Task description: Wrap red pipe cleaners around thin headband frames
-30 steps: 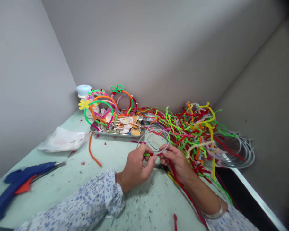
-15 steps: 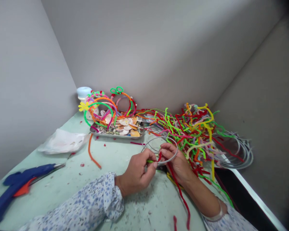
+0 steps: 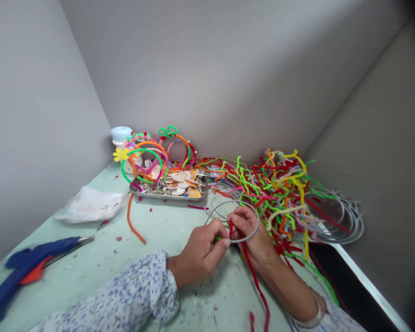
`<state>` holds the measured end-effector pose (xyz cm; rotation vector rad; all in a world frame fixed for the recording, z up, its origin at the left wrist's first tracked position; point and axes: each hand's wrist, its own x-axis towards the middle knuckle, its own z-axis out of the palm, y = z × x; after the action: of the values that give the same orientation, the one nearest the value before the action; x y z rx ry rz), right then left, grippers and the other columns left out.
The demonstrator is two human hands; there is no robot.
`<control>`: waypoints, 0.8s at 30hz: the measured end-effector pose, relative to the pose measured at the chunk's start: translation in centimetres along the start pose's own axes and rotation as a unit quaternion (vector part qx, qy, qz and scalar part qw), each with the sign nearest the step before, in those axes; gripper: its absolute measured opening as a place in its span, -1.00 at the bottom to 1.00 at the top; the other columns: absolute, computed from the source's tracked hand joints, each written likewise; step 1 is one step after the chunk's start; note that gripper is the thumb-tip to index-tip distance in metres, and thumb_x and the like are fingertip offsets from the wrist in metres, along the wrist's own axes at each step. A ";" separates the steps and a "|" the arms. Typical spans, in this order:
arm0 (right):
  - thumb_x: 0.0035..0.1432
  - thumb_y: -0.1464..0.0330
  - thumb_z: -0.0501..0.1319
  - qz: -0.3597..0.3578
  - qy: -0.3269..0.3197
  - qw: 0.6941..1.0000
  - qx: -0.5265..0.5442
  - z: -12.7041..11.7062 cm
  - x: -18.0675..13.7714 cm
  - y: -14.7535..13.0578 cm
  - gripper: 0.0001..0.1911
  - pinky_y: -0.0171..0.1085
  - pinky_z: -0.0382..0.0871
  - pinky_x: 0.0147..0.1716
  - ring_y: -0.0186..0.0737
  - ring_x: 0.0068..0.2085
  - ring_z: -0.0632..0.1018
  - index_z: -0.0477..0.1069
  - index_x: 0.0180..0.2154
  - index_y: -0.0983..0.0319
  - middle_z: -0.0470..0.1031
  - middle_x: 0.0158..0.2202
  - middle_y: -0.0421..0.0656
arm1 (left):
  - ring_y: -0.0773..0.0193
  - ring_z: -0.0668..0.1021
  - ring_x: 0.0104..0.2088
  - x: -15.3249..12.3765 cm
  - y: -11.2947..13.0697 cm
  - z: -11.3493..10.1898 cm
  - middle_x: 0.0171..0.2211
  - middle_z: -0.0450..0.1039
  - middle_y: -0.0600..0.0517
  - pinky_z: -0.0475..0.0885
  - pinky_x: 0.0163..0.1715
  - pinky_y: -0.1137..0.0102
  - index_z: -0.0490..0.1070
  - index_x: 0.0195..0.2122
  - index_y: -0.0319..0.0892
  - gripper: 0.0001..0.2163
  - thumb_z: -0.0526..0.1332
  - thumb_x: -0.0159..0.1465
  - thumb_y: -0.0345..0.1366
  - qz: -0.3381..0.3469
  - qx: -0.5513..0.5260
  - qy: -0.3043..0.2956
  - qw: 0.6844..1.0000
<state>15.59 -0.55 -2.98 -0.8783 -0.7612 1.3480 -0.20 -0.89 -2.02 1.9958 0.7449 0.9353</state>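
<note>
My left hand (image 3: 204, 249) is closed, pinching a grey wire ring (image 3: 257, 221) with a bit of green pipe cleaner beside the fingertips. My right hand (image 3: 254, 235) is closed as well, its thumb and fingers pinching a red pipe cleaner (image 3: 251, 267) against the near part of the ring. One end of this red strand stands up at the ring; the long tail hangs below my right palm toward the table's front. Part of the ring passes behind my fingers.
A metal tray (image 3: 169, 197) holds shells and several pipe-cleaner hoops. Tangled pipe cleaners (image 3: 263, 184) and coiled grey wire (image 3: 352, 226) lie right. A blue glue gun (image 3: 31, 258), white plastic bag (image 3: 93, 205), orange pipe cleaner (image 3: 131, 223) and lidded jar (image 3: 121, 133) are left.
Both hands have shifted slightly, the left a little right and down. The ring has moved slightly right and down, and the red tail now hangs a little farther left.
</note>
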 end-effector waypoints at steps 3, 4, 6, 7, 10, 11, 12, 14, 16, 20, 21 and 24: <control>-0.10 0.32 0.43 -0.004 0.004 1.000 0.008 0.1 0.1 0.1 -0.73 -0.46 0.25 -0.60 -0.46 -0.58 0.38 0.40 -0.36 0.20 0.49 -0.48 -0.29 | 0.34 0.31 -0.45 0.0 0.1 0.2 -0.48 0.25 0.11 0.19 -0.41 0.42 0.23 -0.35 -0.17 -0.88 0.04 0.32 -0.29 -0.012 -0.024 0.000 1.000; -0.10 0.31 0.43 -0.006 0.006 1.000 0.007 0.1 0.1 0.2 -0.73 -0.46 0.26 -0.59 -0.45 -0.58 0.38 0.40 -0.36 0.19 0.48 -0.48 -0.29 | 0.35 0.31 -0.45 0.0 0.1 0.2 -0.48 0.25 0.12 0.20 -0.41 0.43 0.22 -0.35 -0.17 -0.88 0.04 0.33 -0.28 -0.015 -0.031 -0.002 0.999; -0.08 0.29 0.41 -0.009 0.009 1.000 -0.011 0.0 0.2 0.2 -0.72 -0.44 0.26 -0.59 -0.43 -0.58 0.38 0.40 -0.33 0.19 0.46 -0.50 -0.30 | 0.35 0.30 -0.45 0.0 0.0 0.2 -0.48 0.24 0.12 0.20 -0.41 0.43 0.22 -0.34 -0.16 -0.87 0.04 0.34 -0.26 -0.021 -0.042 0.001 0.999; -0.05 0.26 0.40 -0.012 0.012 0.999 -0.032 0.0 0.2 0.2 -0.72 -0.42 0.26 -0.58 -0.42 -0.58 0.38 0.41 -0.30 0.18 0.46 -0.51 -0.30 | 0.36 0.29 -0.46 0.0 -0.1 0.2 -0.49 0.23 0.13 0.20 -0.42 0.43 0.22 -0.33 -0.16 -0.87 0.04 0.34 -0.25 -0.022 -0.041 0.008 0.999; 0.04 0.19 0.32 -0.050 0.021 0.988 -0.145 -0.2 0.1 0.2 -0.69 -0.35 0.35 -0.47 -0.31 -0.46 0.47 0.43 -0.19 0.20 0.50 -0.41 -0.22 | 0.36 0.28 -0.49 -0.1 -0.2 0.0 -0.50 0.22 0.14 0.20 -0.45 0.44 0.23 -0.30 -0.16 -0.88 0.04 0.35 -0.25 -0.022 -0.020 0.059 0.998; 0.08 0.18 0.29 -0.079 0.026 0.979 -0.189 -0.2 0.1 0.2 -0.68 -0.30 0.38 -0.39 -0.25 -0.38 0.51 0.43 -0.16 0.20 0.52 -0.34 -0.17 | 0.36 0.29 -0.49 0.0 -0.3 -0.1 -0.49 0.23 0.13 0.21 -0.46 0.44 0.23 -0.30 -0.16 -0.89 0.04 0.35 -0.26 -0.016 -0.008 0.084 0.996; 0.11 0.18 0.26 -0.117 0.033 0.965 -0.233 -0.3 0.0 0.2 -0.68 -0.26 0.40 -0.30 -0.20 -0.29 0.53 0.43 -0.14 0.20 0.53 -0.26 -0.13 | 0.36 0.30 -0.49 0.0 -0.4 -0.1 -0.47 0.24 0.12 0.22 -0.46 0.44 0.24 -0.30 -0.16 -0.89 0.04 0.35 -0.27 -0.008 0.006 0.111 0.994; 0.16 0.21 0.20 -0.213 0.062 0.923 -0.315 -0.5 -0.2 0.3 -0.72 -0.18 0.39 -0.16 -0.13 -0.15 0.51 0.42 -0.13 0.20 0.50 -0.17 -0.08 | 0.36 0.34 -0.45 0.1 -0.5 -0.2 -0.43 0.27 0.09 0.25 -0.42 0.43 0.25 -0.28 -0.16 -0.91 0.04 0.35 -0.30 0.011 0.045 0.166 0.985; 0.19 0.27 0.18 -0.319 0.101 0.858 -0.389 -0.7 -0.5 0.3 -0.79 -0.14 0.35 -0.09 -0.12 -0.11 0.48 0.42 -0.15 0.21 0.46 -0.16 -0.07 | 0.33 0.39 -0.40 0.2 -0.8 -0.3 -0.39 0.31 0.06 0.28 -0.37 0.42 0.26 -0.26 -0.16 -0.95 0.05 0.34 -0.34 0.034 0.098 0.205 0.973; 0.21 0.37 0.15 -0.419 0.069 0.781 -0.458 -0.9 -1.4 0.2 -0.86 -0.24 0.37 -0.23 -0.20 -0.26 0.50 0.42 -0.18 0.20 0.46 -0.29 -0.13 | 0.26 0.41 -0.34 0.4 -1.4 -0.3 -0.37 0.36 0.01 0.29 -0.33 0.37 0.28 -0.24 -0.17 -0.96 0.07 0.31 -0.39 0.108 0.221 0.171 0.954; 0.21 0.38 0.14 -0.407 0.044 0.783 -0.469 -0.8 -1.6 0.2 -0.84 -0.28 0.38 -0.29 -0.22 -0.31 0.51 0.42 -0.16 0.20 0.48 -0.32 -0.14 | 0.25 0.40 -0.34 0.4 -1.5 -0.3 -0.37 0.37 0.01 0.29 -0.33 0.36 0.28 -0.25 -0.18 -0.95 0.06 0.31 -0.40 0.123 0.249 0.155 0.948; 0.25 0.35 0.11 -0.336 0.012 0.798 -0.500 -0.4 -2.0 0.3 -0.78 -0.31 0.36 -0.40 -0.26 -0.45 0.50 0.44 -0.09 0.20 0.53 -0.40 -0.17 | 0.23 0.38 -0.36 0.6 -1.8 -0.4 -0.39 0.36 0.00 0.27 -0.36 0.34 0.28 -0.27 -0.18 -0.93 0.03 0.32 -0.42 0.154 0.328 0.110 0.925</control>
<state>15.64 -2.56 -3.38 -1.2423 -1.6376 0.2088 -0.51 0.63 -3.18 2.6809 0.9794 1.2192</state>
